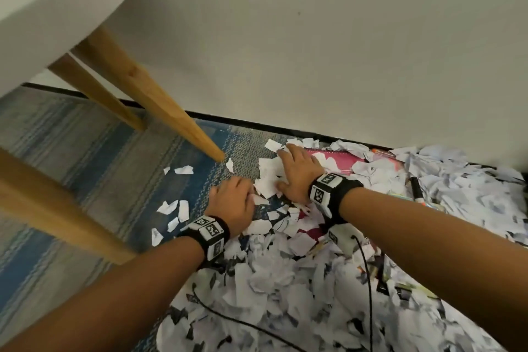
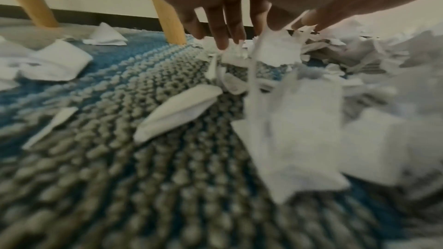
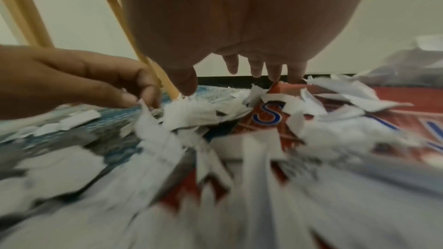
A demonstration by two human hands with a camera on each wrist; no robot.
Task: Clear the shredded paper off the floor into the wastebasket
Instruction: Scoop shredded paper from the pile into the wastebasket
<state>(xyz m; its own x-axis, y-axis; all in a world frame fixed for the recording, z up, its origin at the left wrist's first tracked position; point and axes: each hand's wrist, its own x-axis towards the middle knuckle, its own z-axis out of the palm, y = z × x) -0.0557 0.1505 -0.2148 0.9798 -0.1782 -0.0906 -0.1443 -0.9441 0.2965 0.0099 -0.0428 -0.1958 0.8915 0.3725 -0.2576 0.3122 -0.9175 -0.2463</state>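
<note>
Head view: both hands low over shredded paper [image 1: 285, 280], which lies heaped on the blue-grey knit rug [image 1: 100, 157] and runs rt. toward the wall [image 1: 314, 37]; loose scraps [image 1: 174, 208] sit apart on the rug to the left of the heap. Left hand [image 1: 233, 203] is at the heap's near-left edge, fingers curled down and pinching a few strips, as the rt. wrist view confirms. Right hand [image 1: 298, 173] is flat w/ fingers spread and relaxed, resting on scraps at the heap's far edge, gripping nothing. A red/pink notebook [image 1: 337, 158] lies partly buried under paper just beside the right hand; a marker [image 1: 415, 190] lies further rt. among scraps. Wooden table legs [image 1: 160, 103] stand on the rug to the left, under a white tabletop [image 1: 57, 8]. Black cables [image 1: 368, 280] cross the near part of the heap. Wastebasket not in view.
</note>
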